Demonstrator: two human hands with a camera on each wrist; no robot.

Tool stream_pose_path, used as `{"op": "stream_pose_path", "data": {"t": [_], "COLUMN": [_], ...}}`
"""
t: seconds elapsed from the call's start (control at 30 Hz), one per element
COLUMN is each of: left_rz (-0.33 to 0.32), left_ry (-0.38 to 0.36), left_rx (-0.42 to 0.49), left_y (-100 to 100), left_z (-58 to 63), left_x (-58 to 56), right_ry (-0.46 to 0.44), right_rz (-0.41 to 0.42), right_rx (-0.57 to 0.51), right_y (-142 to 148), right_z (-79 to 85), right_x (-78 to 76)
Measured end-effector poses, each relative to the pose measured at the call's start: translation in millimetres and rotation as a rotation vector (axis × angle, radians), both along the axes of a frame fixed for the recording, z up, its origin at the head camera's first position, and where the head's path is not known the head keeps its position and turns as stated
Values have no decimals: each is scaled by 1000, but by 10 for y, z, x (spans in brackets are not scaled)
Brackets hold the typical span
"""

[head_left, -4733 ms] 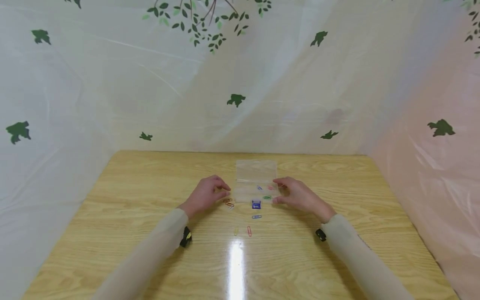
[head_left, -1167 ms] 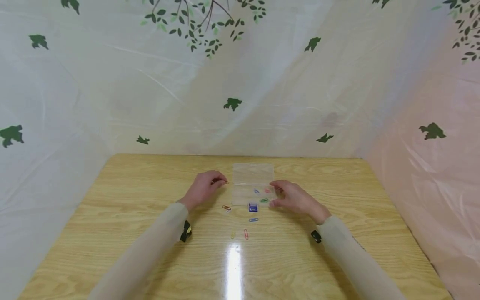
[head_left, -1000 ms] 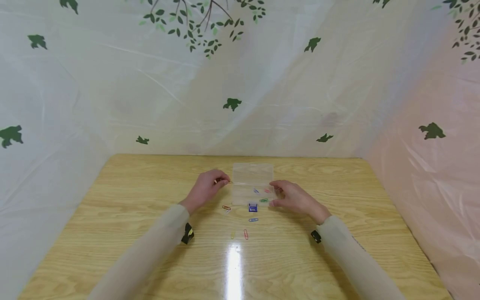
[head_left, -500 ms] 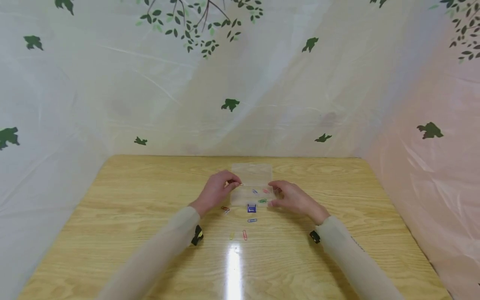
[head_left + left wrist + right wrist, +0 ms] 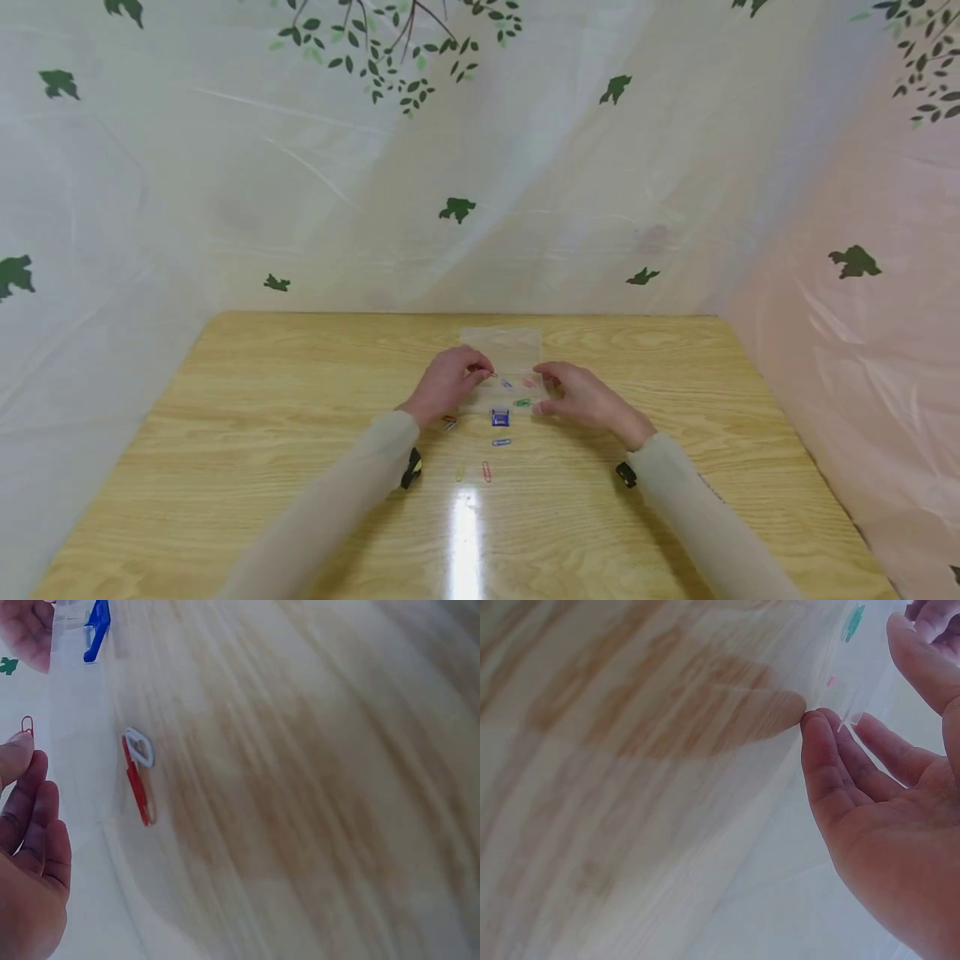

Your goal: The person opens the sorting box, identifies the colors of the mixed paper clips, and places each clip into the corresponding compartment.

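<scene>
L hand (image 5: 446, 387) pinches a red paper clip (image 5: 28, 726) btwn thumb & finger, over the clear box (image 5: 480, 404). R hand (image 5: 588, 398) holds the box's end, thumb spread from fingers. Nr R fingertips, in box: pink clip (image 5: 528, 383), green clip (image 5: 522, 402). Just past L fingertips: blue clip (image 5: 506, 384). Below L fingers, on table (image 5: 300, 375): white clip (image 5: 139, 746), 2nd red clip (image 5: 136, 784).
</scene>
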State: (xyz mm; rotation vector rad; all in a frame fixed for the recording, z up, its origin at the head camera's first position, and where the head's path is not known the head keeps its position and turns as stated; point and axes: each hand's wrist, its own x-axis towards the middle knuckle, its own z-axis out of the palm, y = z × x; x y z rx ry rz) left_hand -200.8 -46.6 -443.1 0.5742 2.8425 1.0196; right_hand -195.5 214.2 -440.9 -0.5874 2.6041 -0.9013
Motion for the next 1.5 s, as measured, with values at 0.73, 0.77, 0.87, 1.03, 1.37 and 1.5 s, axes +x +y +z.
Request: {"op": "stream_pose_path", "data": {"t": [0.73, 0.77, 0.87, 1.03, 1.37, 1.5], "left_rz": [-6, -7, -14, -16, -16, -14], "left_ry": [56, 57, 64, 51, 5, 32], "left_rx": [-49, -50, -49, -24, 34, 39], "left_y": [17, 14, 3, -13, -65, -104], "left_z": [-128, -127, -134, -152, -108, -85], "left_x": [-36, -38, -47, -55, -20, 12], "right_ry": [14, 14, 10, 2, -13, -17], "right_rz": [4, 3, -5, -18, -33, -41], "right_rx": [13, 14, 15, 11, 9, 11], "right_y": [-25, -27, -31, -28, -47, -54], "right_z": [14, 16, 11, -3, 3, 17], "right_x": [20, 19, 14, 6, -17, -20]}}
